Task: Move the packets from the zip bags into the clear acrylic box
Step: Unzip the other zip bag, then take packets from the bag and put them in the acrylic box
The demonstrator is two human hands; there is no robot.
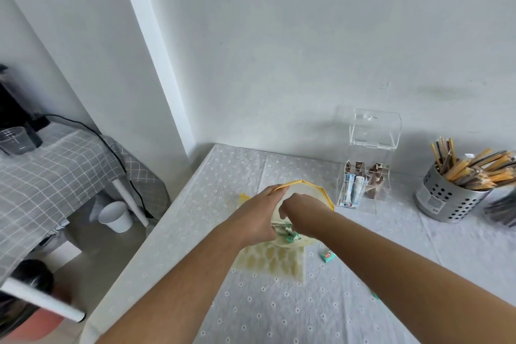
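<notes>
- Packets (290, 236) in zip bag (305, 189): you're mid pull-out
- left grip (259, 212) pinches rim, right grip (301, 211) inside, can't tell if clamped
- next: carry to acrylic box (374, 131)

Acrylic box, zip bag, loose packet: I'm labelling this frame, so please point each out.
Acrylic box (363, 156): head view, clear front wall.
Zip bag (305, 189): head view, inside wall under the rim.
Loose packet (327, 256): head view, top face.

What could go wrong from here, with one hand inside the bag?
The left hand holds the zip bag open at its rim, so packets could spill; one green packet already lies loose on the tablecloth. The acrylic box stands apart, to the right, so packets may drop on the way.
</notes>
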